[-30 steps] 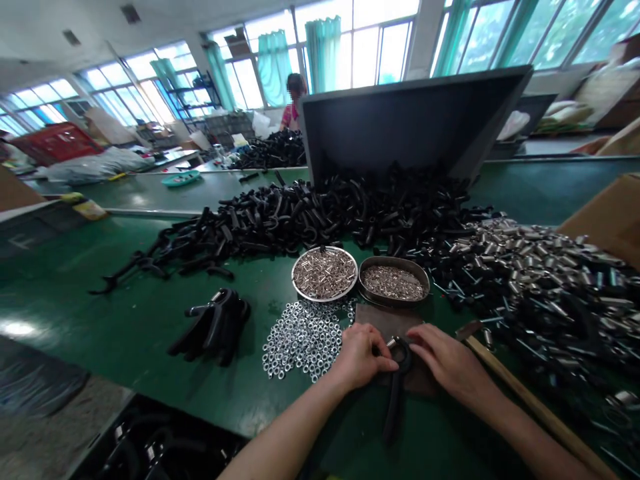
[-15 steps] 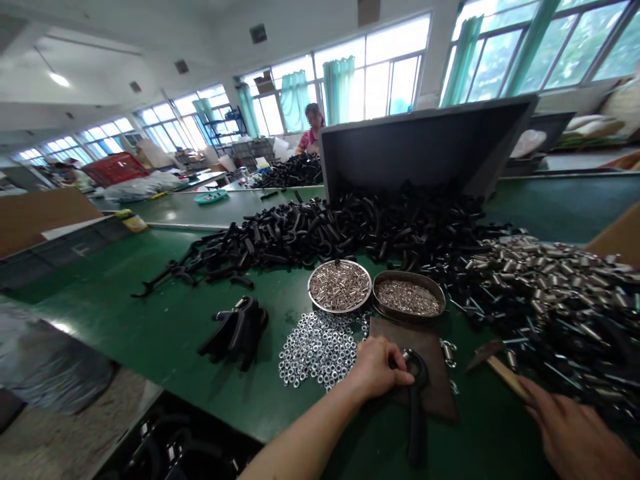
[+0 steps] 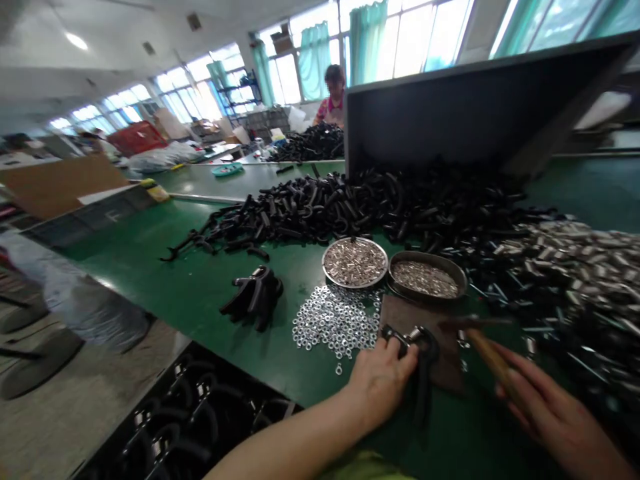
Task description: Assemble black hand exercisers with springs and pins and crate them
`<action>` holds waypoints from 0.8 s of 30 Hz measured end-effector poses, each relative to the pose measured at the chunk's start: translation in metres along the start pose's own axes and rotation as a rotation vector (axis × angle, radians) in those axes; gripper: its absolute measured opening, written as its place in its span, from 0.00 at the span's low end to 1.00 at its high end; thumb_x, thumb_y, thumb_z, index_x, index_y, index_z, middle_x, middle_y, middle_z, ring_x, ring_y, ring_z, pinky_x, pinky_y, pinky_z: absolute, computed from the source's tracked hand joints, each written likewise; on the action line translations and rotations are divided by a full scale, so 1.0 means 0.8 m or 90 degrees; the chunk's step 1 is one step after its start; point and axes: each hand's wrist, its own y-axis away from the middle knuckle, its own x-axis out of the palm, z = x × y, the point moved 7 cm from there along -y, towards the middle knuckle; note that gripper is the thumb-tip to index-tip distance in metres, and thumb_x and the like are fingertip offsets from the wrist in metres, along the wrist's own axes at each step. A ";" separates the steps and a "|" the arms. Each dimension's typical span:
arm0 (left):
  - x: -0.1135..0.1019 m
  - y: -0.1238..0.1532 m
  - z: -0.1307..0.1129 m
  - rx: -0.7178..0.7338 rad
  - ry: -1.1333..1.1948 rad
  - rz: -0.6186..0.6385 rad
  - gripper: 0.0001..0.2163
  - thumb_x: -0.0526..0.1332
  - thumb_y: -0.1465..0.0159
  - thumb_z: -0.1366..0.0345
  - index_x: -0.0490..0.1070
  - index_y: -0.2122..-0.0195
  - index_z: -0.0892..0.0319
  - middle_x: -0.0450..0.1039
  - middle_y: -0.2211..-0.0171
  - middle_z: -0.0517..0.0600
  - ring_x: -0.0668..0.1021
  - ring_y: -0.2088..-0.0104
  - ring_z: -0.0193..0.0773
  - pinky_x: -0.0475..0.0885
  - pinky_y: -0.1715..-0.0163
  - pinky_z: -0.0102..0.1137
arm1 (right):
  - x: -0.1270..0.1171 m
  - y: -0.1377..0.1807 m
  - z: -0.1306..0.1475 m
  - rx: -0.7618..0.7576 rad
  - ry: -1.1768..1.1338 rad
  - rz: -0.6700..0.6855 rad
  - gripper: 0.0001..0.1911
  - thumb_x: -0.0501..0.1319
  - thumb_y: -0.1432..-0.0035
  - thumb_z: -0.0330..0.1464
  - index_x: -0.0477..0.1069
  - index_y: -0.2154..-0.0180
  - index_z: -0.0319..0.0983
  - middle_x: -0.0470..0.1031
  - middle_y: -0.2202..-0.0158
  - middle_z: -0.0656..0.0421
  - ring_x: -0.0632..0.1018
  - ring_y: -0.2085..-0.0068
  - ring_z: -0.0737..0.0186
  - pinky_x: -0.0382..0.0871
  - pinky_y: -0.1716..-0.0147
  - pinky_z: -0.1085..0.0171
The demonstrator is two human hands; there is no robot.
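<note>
My right hand [image 3: 555, 407] is wrapped round the wooden handle of a hammer [image 3: 493, 357], whose head hovers over the right edge of a brown pad [image 3: 400, 312]. My left hand [image 3: 377, 377] is closed, its fingertips gripping a black curved handle part [image 3: 425, 380] with a shiny metal piece at its top end. That part lies across the pad, its shank pointing toward me. My fingers hide some of it. Close to the left hand spreads a heap of silver nuts [image 3: 335, 323]. Behind the pad are a round dish of small metal pins [image 3: 355, 262] and an oval tin [image 3: 463, 280].
A long pile of black parts [image 3: 320, 210] lies before a grey bin [image 3: 450, 113]. Metal springs and bolts [image 3: 595, 267] are heaped at right. Several assembled black parts [image 3: 257, 293] stand left. A dark tray [image 3: 200, 413] sits below the table edge. Another person [image 3: 333, 100] is across the room.
My right hand has brought the hammer left, its head now near the black part. The left fingers have shifted onto the part's top. The view has turned slightly left and down.
</note>
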 end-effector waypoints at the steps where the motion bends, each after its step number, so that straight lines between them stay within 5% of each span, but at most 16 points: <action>1: 0.002 -0.001 0.000 -0.005 -0.007 0.016 0.20 0.49 0.34 0.69 0.55 0.40 0.53 0.67 0.56 0.54 0.72 0.58 0.43 0.70 0.72 0.30 | 0.003 0.004 0.012 0.062 -0.081 0.046 0.25 0.49 0.39 0.47 0.68 0.47 0.42 0.80 0.66 0.53 0.80 0.72 0.59 0.77 0.76 0.66; 3: 0.008 -0.003 -0.001 -0.004 -0.020 0.037 0.21 0.49 0.35 0.71 0.54 0.40 0.54 0.67 0.55 0.54 0.72 0.57 0.43 0.71 0.71 0.30 | -0.006 0.007 0.046 0.095 -0.163 0.014 0.24 0.51 0.39 0.45 0.67 0.46 0.42 0.79 0.63 0.53 0.80 0.71 0.62 0.78 0.73 0.66; 7: 0.013 -0.006 -0.003 0.013 -0.036 0.053 0.23 0.49 0.35 0.73 0.54 0.39 0.55 0.68 0.55 0.54 0.72 0.56 0.42 0.73 0.68 0.31 | -0.033 0.005 0.091 -0.018 -0.147 -0.183 0.22 0.50 0.36 0.37 0.60 0.41 0.47 0.68 0.44 0.53 0.78 0.54 0.59 0.77 0.59 0.61; 12: 0.014 -0.006 -0.003 0.021 -0.047 0.030 0.22 0.50 0.36 0.74 0.56 0.40 0.57 0.68 0.57 0.54 0.73 0.58 0.41 0.73 0.69 0.31 | 0.013 -0.010 0.091 -0.107 0.111 0.062 0.21 0.48 0.37 0.31 0.63 0.43 0.43 0.71 0.46 0.56 0.73 0.47 0.57 0.70 0.48 0.57; 17: 0.014 -0.005 -0.003 0.021 -0.035 -0.006 0.23 0.52 0.37 0.74 0.57 0.40 0.56 0.68 0.59 0.53 0.73 0.59 0.41 0.73 0.70 0.30 | -0.002 -0.003 0.093 -0.110 0.132 -0.057 0.23 0.45 0.35 0.31 0.57 0.40 0.43 0.69 0.44 0.54 0.73 0.46 0.57 0.70 0.49 0.59; 22: 0.014 -0.003 -0.002 0.025 -0.034 -0.033 0.21 0.51 0.36 0.74 0.58 0.41 0.57 0.69 0.60 0.53 0.73 0.60 0.41 0.73 0.69 0.31 | 0.034 -0.004 0.069 -0.062 0.229 0.122 0.25 0.45 0.37 0.28 0.57 0.39 0.45 0.72 0.46 0.55 0.75 0.49 0.55 0.71 0.51 0.55; 24: 0.017 0.001 0.003 0.013 -0.011 -0.051 0.20 0.51 0.36 0.73 0.59 0.42 0.55 0.69 0.60 0.52 0.74 0.61 0.40 0.73 0.69 0.31 | 0.024 -0.004 0.081 -0.070 0.201 0.112 0.23 0.45 0.36 0.31 0.57 0.40 0.45 0.70 0.44 0.55 0.74 0.47 0.55 0.70 0.50 0.54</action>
